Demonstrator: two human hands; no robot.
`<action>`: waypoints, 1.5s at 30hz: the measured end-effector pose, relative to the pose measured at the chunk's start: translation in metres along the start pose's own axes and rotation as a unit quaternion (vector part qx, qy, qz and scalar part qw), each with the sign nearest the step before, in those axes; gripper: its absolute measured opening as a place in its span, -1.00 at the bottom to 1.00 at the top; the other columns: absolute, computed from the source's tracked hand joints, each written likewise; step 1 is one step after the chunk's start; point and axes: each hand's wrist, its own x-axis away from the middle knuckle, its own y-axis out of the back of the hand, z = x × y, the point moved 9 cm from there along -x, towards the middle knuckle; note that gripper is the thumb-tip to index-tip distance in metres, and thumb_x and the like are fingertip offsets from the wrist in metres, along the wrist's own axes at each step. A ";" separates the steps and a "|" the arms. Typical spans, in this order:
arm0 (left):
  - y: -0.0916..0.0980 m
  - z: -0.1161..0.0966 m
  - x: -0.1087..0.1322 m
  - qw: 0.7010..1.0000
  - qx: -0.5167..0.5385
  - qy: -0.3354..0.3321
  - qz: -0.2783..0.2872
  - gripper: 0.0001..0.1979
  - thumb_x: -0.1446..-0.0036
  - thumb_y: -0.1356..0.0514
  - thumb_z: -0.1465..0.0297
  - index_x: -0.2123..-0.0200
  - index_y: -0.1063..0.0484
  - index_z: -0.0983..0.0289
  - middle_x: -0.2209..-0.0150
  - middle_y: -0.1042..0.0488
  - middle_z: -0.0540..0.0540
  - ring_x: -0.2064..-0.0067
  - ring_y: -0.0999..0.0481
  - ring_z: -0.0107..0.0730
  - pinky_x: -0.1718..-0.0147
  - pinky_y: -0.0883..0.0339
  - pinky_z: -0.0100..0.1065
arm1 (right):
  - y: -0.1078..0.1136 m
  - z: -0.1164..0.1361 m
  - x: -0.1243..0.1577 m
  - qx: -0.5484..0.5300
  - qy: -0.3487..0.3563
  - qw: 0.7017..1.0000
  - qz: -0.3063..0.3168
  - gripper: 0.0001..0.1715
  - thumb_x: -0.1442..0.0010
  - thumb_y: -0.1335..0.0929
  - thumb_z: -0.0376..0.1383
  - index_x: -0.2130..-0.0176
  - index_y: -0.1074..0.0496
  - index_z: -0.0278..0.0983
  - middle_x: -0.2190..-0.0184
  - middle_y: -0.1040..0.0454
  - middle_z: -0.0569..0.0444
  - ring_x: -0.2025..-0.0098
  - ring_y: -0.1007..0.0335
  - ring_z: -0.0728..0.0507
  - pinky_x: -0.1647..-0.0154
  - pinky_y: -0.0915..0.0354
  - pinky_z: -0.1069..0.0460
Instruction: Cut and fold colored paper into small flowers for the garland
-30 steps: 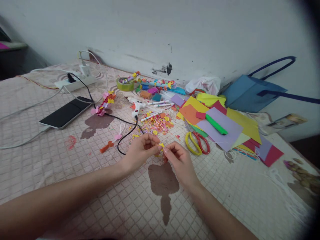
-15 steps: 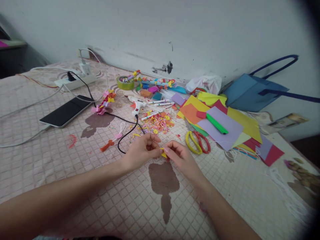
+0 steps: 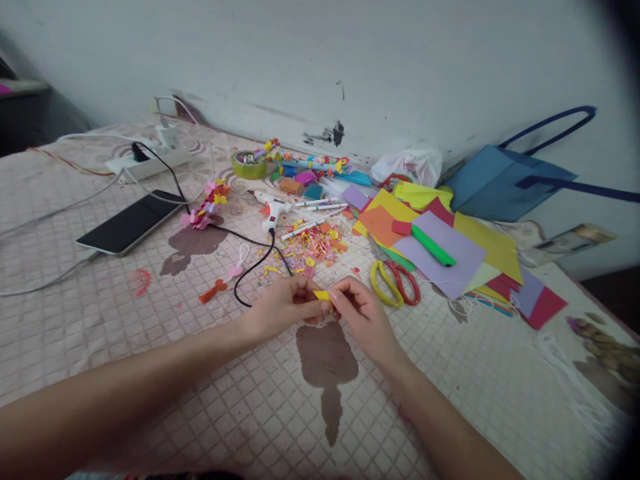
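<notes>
A small piece of yellow paper [image 3: 321, 295] is pinched between my two hands over the middle of the table. My left hand [image 3: 286, 301] grips its left side with thumb and fingers. From the right, my right hand [image 3: 361, 313] holds it between thumb and forefinger, the other fingers curled. Part of the piece is hidden by the fingertips. Just right of my right hand lie scissors [image 3: 395, 283] with one yellow and one red handle. Beyond my hands is a heap of tiny colourful paper scraps [image 3: 320, 247].
A white glue gun [image 3: 274, 208] trails a black cord near my left hand. To the left lie a tablet [image 3: 131, 223] and a power strip [image 3: 150, 165]. Coloured sheets [image 3: 445, 243], a green marker-like stick [image 3: 433, 245] and a blue bag [image 3: 505, 183] sit right. Tape [image 3: 250, 168] stands behind.
The yellow piece has turned and more of it shows between my hands. My left fingers have closed in around it, and my right hand has shifted slightly.
</notes>
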 end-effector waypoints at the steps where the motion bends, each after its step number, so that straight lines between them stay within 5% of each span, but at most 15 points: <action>1: 0.001 0.000 0.000 1.000 0.003 0.004 -0.006 -0.79 0.05 -0.28 0.33 0.41 -0.38 0.36 0.54 -0.46 0.00 0.50 -0.44 -0.53 0.43 -0.34 -0.44 | 0.000 0.000 0.000 0.000 0.003 1.000 -0.001 -0.77 -0.19 -0.27 -0.19 0.43 -0.33 -0.26 0.53 -0.31 0.16 0.49 -0.22 -0.01 0.46 -0.19 0.08; 11: 0.001 0.000 0.003 1.000 0.007 0.029 0.006 -0.79 -0.01 -0.25 0.33 0.50 -0.38 0.38 0.54 -0.49 0.03 0.56 -0.43 -0.56 0.50 -0.33 -0.48 | -0.003 -0.008 -0.001 -0.079 -0.036 0.996 0.033 -0.59 -0.25 -0.16 -0.07 0.47 -0.30 -0.25 0.58 -0.30 0.13 0.53 -0.25 -0.02 0.50 -0.22 0.07; 25: -0.004 0.004 0.002 0.998 -0.018 0.049 0.035 -0.79 0.01 -0.26 0.32 0.48 -0.36 0.37 0.53 -0.49 0.02 0.56 -0.42 -0.58 0.51 -0.32 -0.49 | -0.003 -0.005 -0.001 0.025 -0.032 0.997 0.065 -0.75 -0.21 -0.24 -0.21 0.45 -0.29 -0.27 0.59 -0.23 0.19 0.54 -0.14 0.02 0.54 -0.10 0.10; 36: -0.004 0.000 0.005 0.998 -0.007 0.062 0.024 -0.80 -0.04 -0.21 0.35 0.50 -0.34 0.37 0.54 -0.48 0.00 0.57 -0.42 -0.59 0.52 -0.30 -0.50 | -0.005 -0.003 -0.001 -0.016 -0.039 0.997 0.066 -0.60 -0.27 -0.14 -0.11 0.49 -0.26 -0.26 0.58 -0.28 0.14 0.52 -0.22 -0.01 0.47 -0.18 0.08; 45: -0.002 0.005 0.004 0.997 -0.017 0.069 0.026 -0.79 -0.04 -0.21 0.33 0.51 -0.33 0.35 0.56 -0.47 -0.01 0.58 -0.40 -0.59 0.54 -0.26 -0.51 | -0.006 -0.008 0.000 -0.008 -0.055 0.996 0.074 -0.75 -0.19 -0.26 -0.18 0.45 -0.30 -0.27 0.58 -0.25 0.19 0.54 -0.18 0.02 0.51 -0.14 0.10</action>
